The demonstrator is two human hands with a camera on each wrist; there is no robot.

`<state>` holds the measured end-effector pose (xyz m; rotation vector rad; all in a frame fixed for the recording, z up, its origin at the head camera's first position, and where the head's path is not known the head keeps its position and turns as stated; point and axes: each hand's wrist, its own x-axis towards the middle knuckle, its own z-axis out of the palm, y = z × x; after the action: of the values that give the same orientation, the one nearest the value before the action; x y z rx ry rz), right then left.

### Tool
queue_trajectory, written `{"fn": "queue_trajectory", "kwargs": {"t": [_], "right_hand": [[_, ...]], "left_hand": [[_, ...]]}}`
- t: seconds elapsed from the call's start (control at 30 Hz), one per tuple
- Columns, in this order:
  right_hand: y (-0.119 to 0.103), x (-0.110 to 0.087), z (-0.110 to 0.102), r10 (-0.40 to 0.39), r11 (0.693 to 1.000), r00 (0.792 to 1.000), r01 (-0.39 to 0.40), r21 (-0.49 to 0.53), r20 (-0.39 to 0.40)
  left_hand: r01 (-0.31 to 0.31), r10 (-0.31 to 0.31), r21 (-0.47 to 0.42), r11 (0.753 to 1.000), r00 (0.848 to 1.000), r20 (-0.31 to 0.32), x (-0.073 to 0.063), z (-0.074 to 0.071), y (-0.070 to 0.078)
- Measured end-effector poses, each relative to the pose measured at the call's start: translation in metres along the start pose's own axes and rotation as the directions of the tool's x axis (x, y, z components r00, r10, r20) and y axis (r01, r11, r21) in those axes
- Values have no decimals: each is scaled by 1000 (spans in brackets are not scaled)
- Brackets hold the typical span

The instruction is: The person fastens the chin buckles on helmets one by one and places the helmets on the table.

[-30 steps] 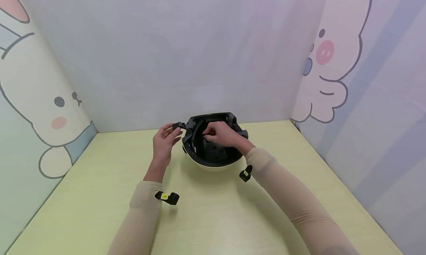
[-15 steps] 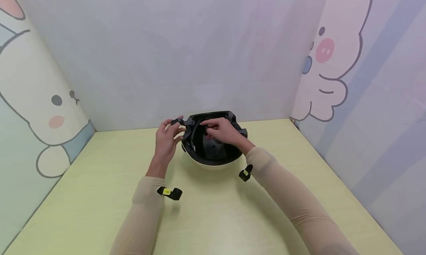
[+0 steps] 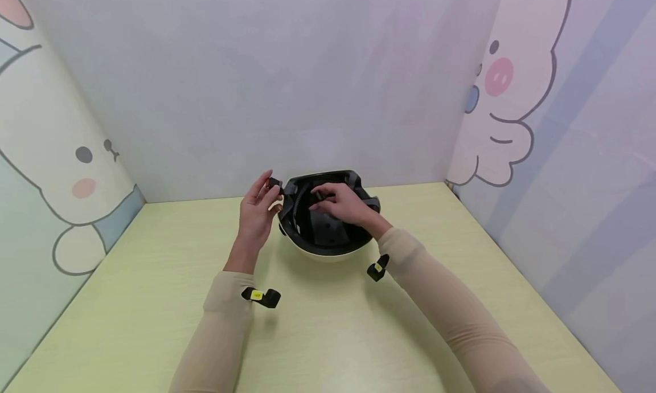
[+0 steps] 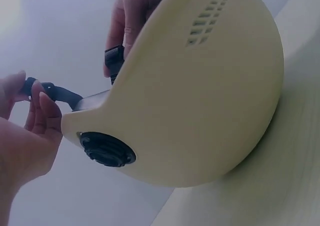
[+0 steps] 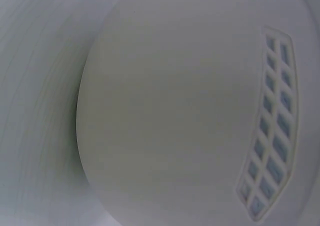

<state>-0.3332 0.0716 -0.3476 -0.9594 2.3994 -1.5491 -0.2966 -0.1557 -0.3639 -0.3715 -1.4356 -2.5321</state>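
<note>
A cream helmet (image 3: 328, 258) with a black inside lies upside down on the table, its outer shell (image 4: 200, 101) filling much of the left wrist view. At its left rim my left hand (image 3: 254, 216) pinches a black strap end (image 4: 42, 87) between thumb and fingers. Over the helmet's opening my right hand (image 3: 345, 204) holds a black buckle piece (image 4: 114, 58) in its fingers. The two pieces are apart. In the right wrist view the helmet's vented shell (image 5: 175, 111) shows, and no hand is visible there.
The pale yellow table (image 3: 318, 336) runs back to a grey wall (image 3: 266, 85). Side walls with cartoon animals stand left and right. Black wrist camera mounts (image 3: 262, 297) sit on both sleeves.
My left hand has shifted slightly up and its index finger has straightened upward beside the strap end. My right fingers have repositioned over the opening, with the buckle piece now visible. The helmet stays put.
</note>
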Motion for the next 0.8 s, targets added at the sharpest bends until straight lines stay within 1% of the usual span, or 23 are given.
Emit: {"fn": "queue_trajectory", "kwargs": {"t": [0.07, 0.13, 0.17, 0.27, 0.3, 0.37, 0.5, 0.57, 0.63, 0.7, 0.8], "right_hand": [[1, 0, 0, 5, 1000, 1000, -5, 22, -11], [0, 0, 0, 13, 999, 1000, -12, 48, -21], [1, 0, 0, 13, 999, 1000, -11, 52, -26], [1, 0, -1, 15, 997, 999, -13, 77, -32], [1, -1, -1, 15, 996, 999, -12, 86, -33], [1, -2, -1, 15, 995, 1000, -12, 102, -27], [2, -3, -2, 20, 991, 1000, -18, 131, -13], [3, -4, -2, 20, 991, 1000, -18, 129, -16], [3, -5, -1, 15, 993, 999, -12, 114, -29], [4, -5, -1, 6, 995, 999, -2, 97, -45], [6, -5, -1, -18, 995, 998, 24, 98, -57]], "left_hand": [[-40, 35, 96, 995, 998, 44, -1, 1, -2], [-77, 63, 161, 984, 994, 91, -3, 3, -3], [-96, 75, 183, 978, 990, 117, -3, 3, -4], [-131, 94, 207, 970, 979, 178, -4, 7, -6], [-140, 98, 223, 965, 977, 188, -4, 8, -7], [-153, 101, 281, 947, 976, 191, -4, 11, -8], [-151, 88, 410, 899, 982, 169, -6, 19, -7], [-147, 73, 469, 871, 982, 172, -8, 24, -4], [-163, 71, 539, 826, 979, 189, -12, 31, 0], [-187, 75, 607, 772, 976, 206, -15, 35, 1], [-250, 122, 690, 680, 966, 229, -14, 33, -6]]}}
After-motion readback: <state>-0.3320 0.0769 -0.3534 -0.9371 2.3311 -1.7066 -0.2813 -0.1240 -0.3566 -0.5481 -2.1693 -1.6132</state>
